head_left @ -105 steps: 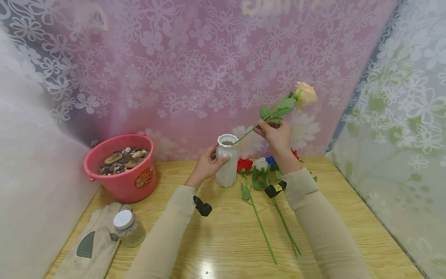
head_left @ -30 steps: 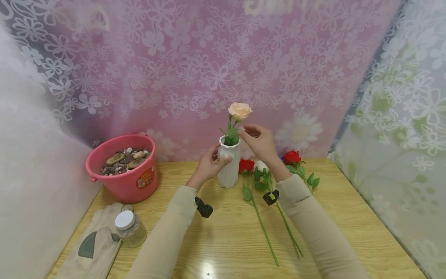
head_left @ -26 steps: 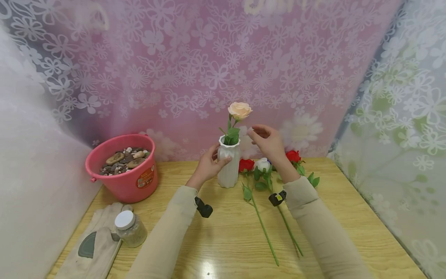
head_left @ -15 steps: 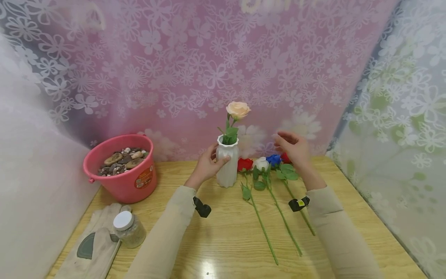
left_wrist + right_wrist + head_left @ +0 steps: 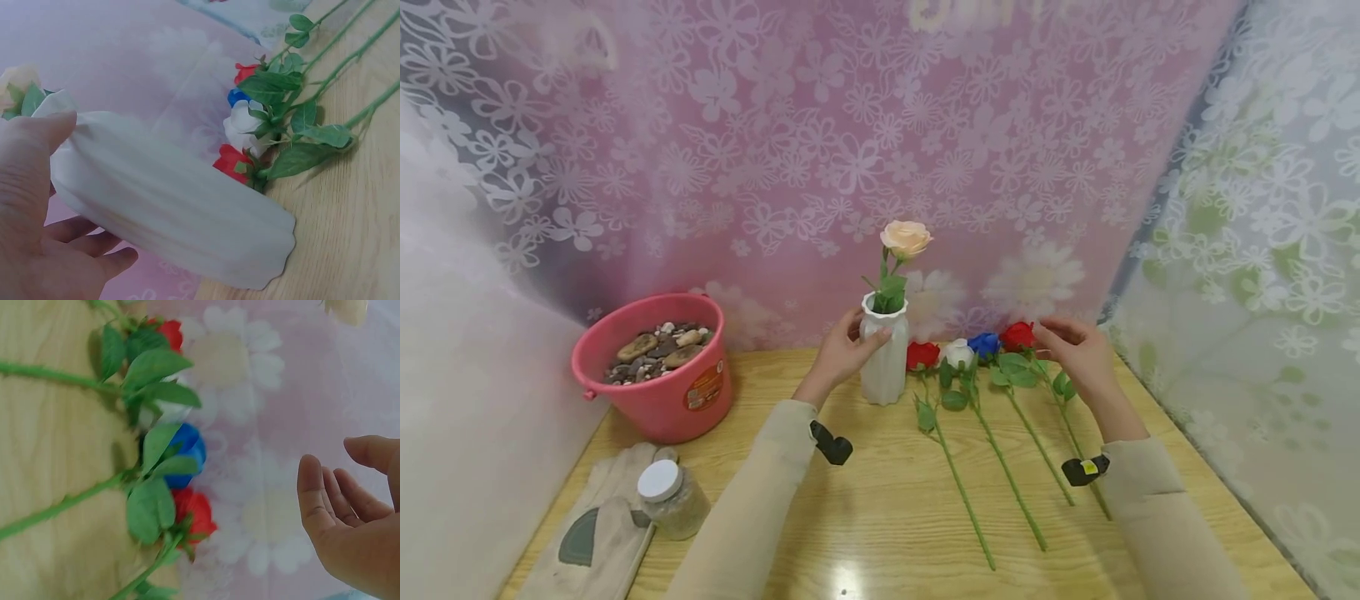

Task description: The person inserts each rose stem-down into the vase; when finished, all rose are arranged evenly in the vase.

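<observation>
My left hand (image 5: 842, 357) grips the upper part of a white fluted vase (image 5: 884, 358), thumb on the near side. The vase stands upright on the table, and a peach rose (image 5: 906, 240) rises from its mouth. My right hand (image 5: 1081, 358) is at the far right, holding nothing, its fingers loosely bent. It is nearest the right-hand red rose (image 5: 1018, 336); the right wrist view shows a gap between them. Left of that rose lie a blue rose (image 5: 984, 345), a white rose (image 5: 958, 353) and another red rose (image 5: 922, 357), stems toward me.
A pink bucket (image 5: 700, 408) of stones stands at the left back. In front of it lie pale work gloves (image 5: 597, 521) and a clear jar (image 5: 679, 505) with a white lid. A floral curtain (image 5: 790, 167) hangs behind the wooden table (image 5: 880, 517).
The peach rose has gone from my right hand into the vase. That hand has let go and moved right and down to the right-hand red rose. My left hand stays on the vase.
</observation>
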### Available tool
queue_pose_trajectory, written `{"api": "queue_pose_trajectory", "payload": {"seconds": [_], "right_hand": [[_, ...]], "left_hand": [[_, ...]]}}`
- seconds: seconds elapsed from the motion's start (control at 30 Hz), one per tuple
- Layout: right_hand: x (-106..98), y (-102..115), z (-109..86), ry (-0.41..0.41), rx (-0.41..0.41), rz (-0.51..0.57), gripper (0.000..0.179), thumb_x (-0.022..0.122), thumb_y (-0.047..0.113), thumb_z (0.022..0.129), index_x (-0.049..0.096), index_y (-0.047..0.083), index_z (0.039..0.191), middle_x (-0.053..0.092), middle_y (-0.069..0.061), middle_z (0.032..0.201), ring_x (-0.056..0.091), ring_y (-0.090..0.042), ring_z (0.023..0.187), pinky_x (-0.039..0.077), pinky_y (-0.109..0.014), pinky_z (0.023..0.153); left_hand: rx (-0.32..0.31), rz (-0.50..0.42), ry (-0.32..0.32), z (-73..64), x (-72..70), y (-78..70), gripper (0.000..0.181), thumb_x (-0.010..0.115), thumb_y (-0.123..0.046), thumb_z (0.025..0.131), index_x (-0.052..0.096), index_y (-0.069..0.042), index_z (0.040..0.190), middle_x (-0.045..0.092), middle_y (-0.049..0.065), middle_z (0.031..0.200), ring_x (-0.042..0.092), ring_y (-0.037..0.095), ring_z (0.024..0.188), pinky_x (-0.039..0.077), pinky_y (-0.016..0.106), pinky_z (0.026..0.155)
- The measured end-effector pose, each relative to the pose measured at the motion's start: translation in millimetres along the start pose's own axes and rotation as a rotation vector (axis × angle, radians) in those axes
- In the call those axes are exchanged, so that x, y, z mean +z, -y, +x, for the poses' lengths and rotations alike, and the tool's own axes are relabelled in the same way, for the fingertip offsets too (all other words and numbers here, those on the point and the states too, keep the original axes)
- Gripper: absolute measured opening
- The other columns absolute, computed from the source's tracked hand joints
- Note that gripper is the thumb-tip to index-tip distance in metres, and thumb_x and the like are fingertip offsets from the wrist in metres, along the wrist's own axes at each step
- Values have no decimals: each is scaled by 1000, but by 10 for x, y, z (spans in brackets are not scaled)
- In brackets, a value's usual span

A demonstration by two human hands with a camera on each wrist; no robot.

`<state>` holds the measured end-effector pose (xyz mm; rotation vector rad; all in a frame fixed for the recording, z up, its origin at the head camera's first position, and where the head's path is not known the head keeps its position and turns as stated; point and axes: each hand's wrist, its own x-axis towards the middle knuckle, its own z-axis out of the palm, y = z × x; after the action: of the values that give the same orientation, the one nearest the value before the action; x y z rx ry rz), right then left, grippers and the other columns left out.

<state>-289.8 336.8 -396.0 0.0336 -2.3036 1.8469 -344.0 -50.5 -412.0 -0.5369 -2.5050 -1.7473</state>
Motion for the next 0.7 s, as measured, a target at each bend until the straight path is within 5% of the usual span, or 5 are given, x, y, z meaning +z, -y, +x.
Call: {"api": "queue_pose_trajectory", "payload": {"seconds": [0.27,0.7], "right_hand": [[-175,-231,-120,-1,11,-71,31,67,25,106,63,12,134,71,25,97,72,2,88,62,-18,77],[-400,-598,-243,23,61,-230,58,63,25,108,48,-11,150,68,26,97,70,6,86,63,-21,77]], "left_hand": [[6,-26,-7,6,4,31,73,69,-37,103,36,-21,166,54,16,157,56,40,140,49,57,115],[23,-15,25,20,22,44,74,66,-38,105,30,-22,168,44,13,165,48,39,148,45,56,119]]}}
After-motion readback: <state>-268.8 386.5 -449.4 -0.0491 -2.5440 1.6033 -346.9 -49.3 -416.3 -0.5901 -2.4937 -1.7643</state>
